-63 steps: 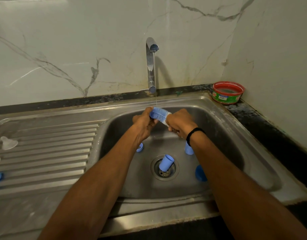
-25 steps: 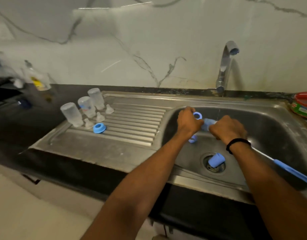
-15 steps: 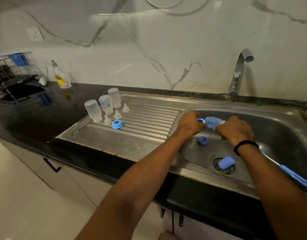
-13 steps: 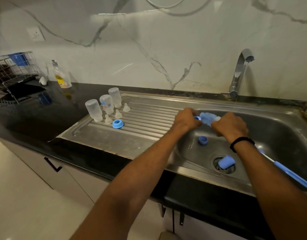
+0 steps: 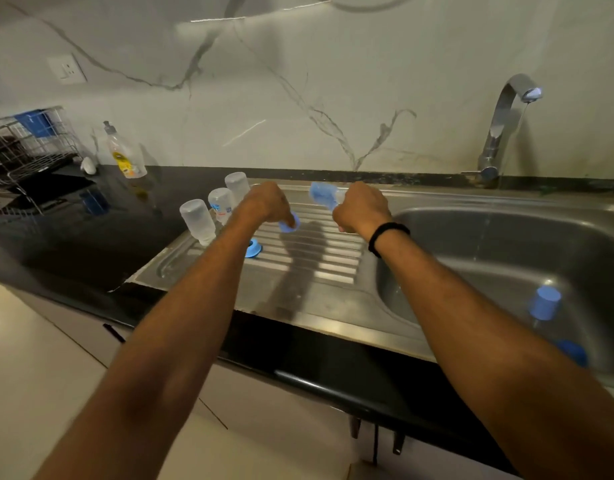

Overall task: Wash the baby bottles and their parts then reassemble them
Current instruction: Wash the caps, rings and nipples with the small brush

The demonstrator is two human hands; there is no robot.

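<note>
Head view: left hand [image 5: 267,206] over the draining board [image 5: 309,271], fingers curled down, pinching a small blue ring [image 5: 289,225]. The right hand [image 5: 362,209] is clamped round a brush [image 5: 321,195], bristles up. Three bottles [image 5: 197,220] stand upside down at the board's far left corner, with a second ring [image 5: 253,250] lying just beside them. Blue caps [image 5: 544,303] sit in the sink [image 5: 489,244], near side.

Step, as I judge it: setting the washed ring down to drain. Next move calls for lowering it beside the second ring, letting go, then going back for the caps.
</note>
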